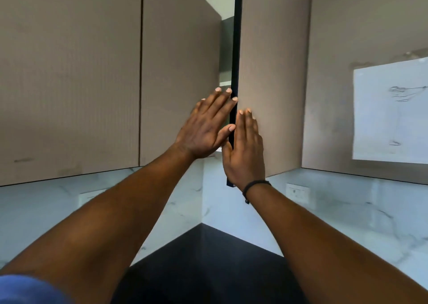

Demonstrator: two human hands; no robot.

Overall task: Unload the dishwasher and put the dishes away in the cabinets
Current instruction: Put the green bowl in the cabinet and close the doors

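Head view: at the left of the frame we see closed taupe matt cabinet doors [69,83] above a white marbled backsplash [46,211]. At centre our left hand [206,127] is flat, fingers straight, at the dark edge of the open taupe cabinet door [273,72]. Just right of it, our right hand [246,150], a black cord bracelet [254,185] on its wrist, presses flat on that door's face. A white sketched paper sheet [391,113] hangs far right. We see no dishes.

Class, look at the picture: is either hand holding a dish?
No: the left hand and right hand lie flat and empty against the cabinet door.
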